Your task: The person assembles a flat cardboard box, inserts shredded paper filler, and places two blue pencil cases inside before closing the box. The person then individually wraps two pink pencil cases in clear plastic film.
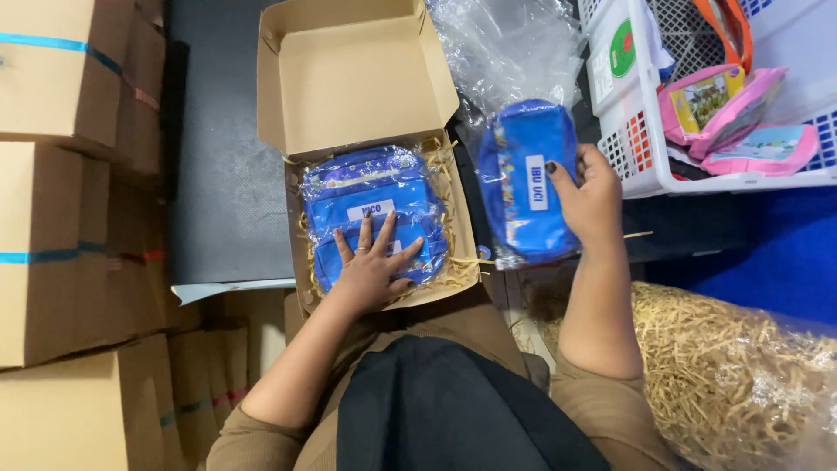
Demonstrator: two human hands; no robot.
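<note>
An open cardboard box (349,78) rests on my lap with its lid tipped back. Inside lies a blue backpack (370,187) wrapped in clear plastic, on a bed of straw-coloured shredded filler. My left hand (370,266) presses flat on the backpack's lower part, fingers spread. My right hand (588,196) holds a blue pouch (523,179) in plastic wrap, upright, just to the right of the box.
Stacked cardboard boxes (52,218) with blue tape fill the left side. A white plastic basket (641,131) holding pink items stands at top right. A clear bag of straw filler (732,375) lies at bottom right. Loose clear plastic (506,48) sits behind the pouch.
</note>
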